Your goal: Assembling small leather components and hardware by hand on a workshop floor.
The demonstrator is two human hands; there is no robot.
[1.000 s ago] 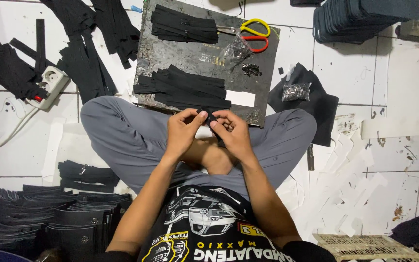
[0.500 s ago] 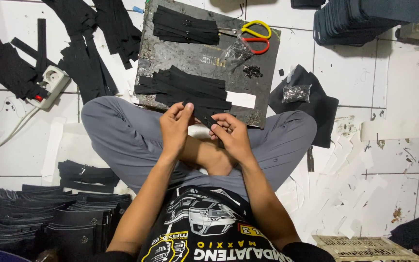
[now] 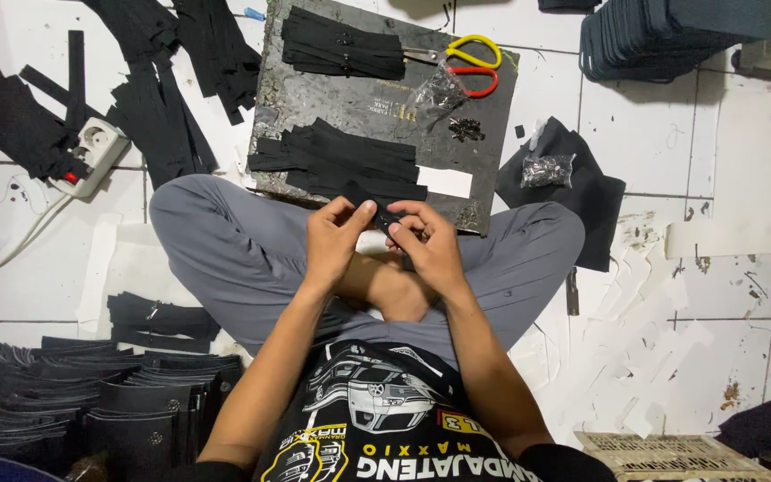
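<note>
Above our crossed legs, at the near edge of the dark work board (image 3: 314,98), we hold our two hands close together on one small black strap piece (image 3: 384,217). Our left hand (image 3: 336,239) pinches its left end between thumb and fingers; our right hand (image 3: 430,245) closes on its right end, fingertips curled in. The piece sits just off the board's front edge, touching both hands; we cannot tell its exact shape, since the fingers hide most of it.

On the board, just beyond our hands, lies a fanned pile of black strips (image 3: 341,161), with a white card (image 3: 444,181) beside it. Farther back rests a second bundle of black strips (image 3: 343,45), and to its right a pair of scissors (image 3: 461,62) with yellow and red handles. Near them we see a clear bag (image 3: 437,91) and a small heap of dark metal parts (image 3: 468,129). On the tiles to our left sits a white power strip (image 3: 93,156) among more black pieces.
</note>
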